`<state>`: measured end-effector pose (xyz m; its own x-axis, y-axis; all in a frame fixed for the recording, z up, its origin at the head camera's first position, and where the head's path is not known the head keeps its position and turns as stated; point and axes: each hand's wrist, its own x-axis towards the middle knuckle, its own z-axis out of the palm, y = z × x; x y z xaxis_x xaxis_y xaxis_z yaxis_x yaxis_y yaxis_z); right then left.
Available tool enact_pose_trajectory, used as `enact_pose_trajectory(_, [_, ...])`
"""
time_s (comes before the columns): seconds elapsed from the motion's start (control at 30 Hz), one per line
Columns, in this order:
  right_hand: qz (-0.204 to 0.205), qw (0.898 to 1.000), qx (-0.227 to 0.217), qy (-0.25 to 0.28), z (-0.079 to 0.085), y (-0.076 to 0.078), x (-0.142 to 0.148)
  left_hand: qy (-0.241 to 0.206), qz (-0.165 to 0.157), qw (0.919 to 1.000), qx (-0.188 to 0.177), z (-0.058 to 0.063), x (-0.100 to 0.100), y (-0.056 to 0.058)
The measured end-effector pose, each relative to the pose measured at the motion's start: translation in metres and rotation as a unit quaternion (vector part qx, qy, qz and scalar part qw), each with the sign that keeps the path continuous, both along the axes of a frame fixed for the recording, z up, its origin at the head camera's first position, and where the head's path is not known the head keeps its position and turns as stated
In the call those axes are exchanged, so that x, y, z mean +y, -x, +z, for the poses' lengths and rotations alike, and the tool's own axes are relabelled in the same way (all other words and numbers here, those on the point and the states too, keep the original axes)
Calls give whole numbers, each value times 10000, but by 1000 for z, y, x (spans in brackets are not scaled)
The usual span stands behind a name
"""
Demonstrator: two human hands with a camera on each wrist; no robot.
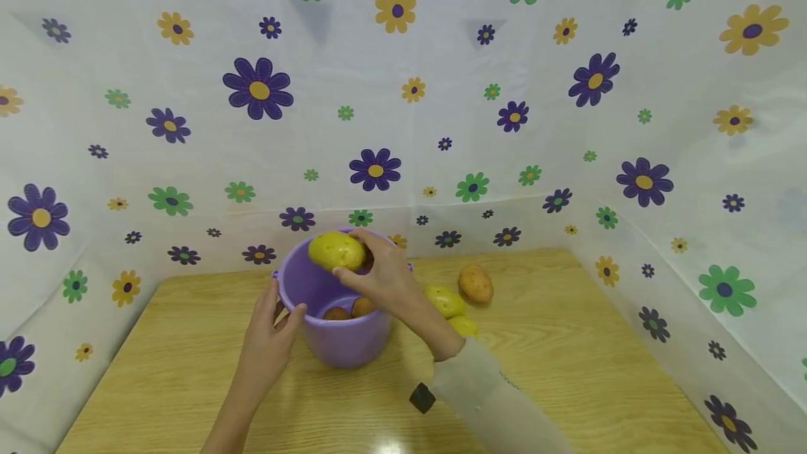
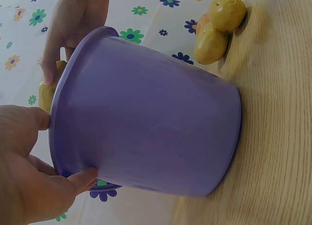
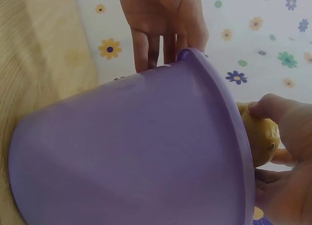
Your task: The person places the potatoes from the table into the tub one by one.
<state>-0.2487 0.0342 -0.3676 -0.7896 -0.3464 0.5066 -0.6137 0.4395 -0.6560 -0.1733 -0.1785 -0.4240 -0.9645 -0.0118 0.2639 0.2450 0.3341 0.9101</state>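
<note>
A purple bucket stands upright on the table, with brown potatoes on its floor. At the left of its rim, my left hand grips the bucket, the thumb near the rim and fingers along the outer wall. My right hand holds a yellow potato between thumb and fingers, over the bucket's mouth. In the right wrist view that potato shows just beyond the rim. Part of the bucket's inside is hidden behind the right hand.
Right of the bucket lie two yellow potatoes, one partly behind the right forearm, and a brown potato. A flowered white sheet hangs behind the wooden table and along its sides. A small black block sits by the right sleeve.
</note>
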Motion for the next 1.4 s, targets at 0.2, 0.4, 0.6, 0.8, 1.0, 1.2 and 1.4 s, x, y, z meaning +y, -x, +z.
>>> enact_pose_trajectory(0.2, [-105,9998,106,-144,-4,2,-2,43,44,10000,-29,-1,1,-1])
enact_pose_trajectory(0.4, [-68,9999,-97,-40,-6,2,-3,-34,25,10000,-48,0,1,-1])
enact_pose_trajectory(0.6, [-17,9999,-49,-146,-8,0,1,-89,58,9998,-147,2,3,-1])
enact_pose_trajectory(0.8, [138,9997,5,-221,-9,0,4,-22,121,9997,-232,1,3,0])
enact_pose_trajectory(1.0, [298,9994,2,-180,-9,0,6,-33,101,9996,-244,1,3,1])
enact_pose_trajectory(1.2, [243,9995,-5,-185,-9,2,12,-46,99,9996,-264,1,3,1])
enact_pose_trajectory(1.4, [152,9995,-235,-136,-9,3,22,-38,89,9997,-244,2,3,0])
